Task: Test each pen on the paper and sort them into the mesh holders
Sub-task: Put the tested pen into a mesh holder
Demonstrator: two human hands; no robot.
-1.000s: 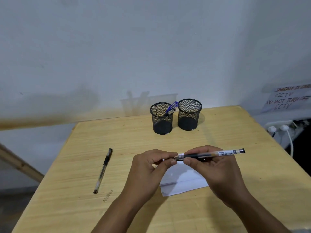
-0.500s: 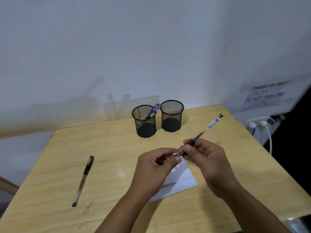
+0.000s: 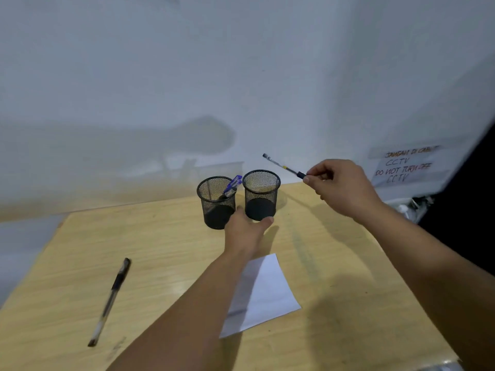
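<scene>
Two black mesh holders stand at the back of the wooden table [image 3: 348, 277]. The left holder [image 3: 211, 207] has a blue pen [image 3: 232, 185] leaning in it. Nothing shows inside the right holder [image 3: 261, 195]. My left hand [image 3: 247, 228] reaches to the right holder's base, thumb on one side and fingers on the other. My right hand [image 3: 340, 187] pinches a black pen [image 3: 284, 167] by its dark grip end, in the air just right of and above the right holder's rim, rear end pointing up-left. The white paper [image 3: 265, 293] lies under my left forearm. Another black pen [image 3: 111, 298] lies at the table's left.
The white wall rises right behind the holders. A taped paper sign [image 3: 404, 167] hangs on the wall at the right, with plugs and a socket [image 3: 417, 204] below it, past the table's right edge.
Both hands have left the paper and moved toward the back. My right hand carried the pen up beside the right holder, and my left hand reached to that holder's base.
</scene>
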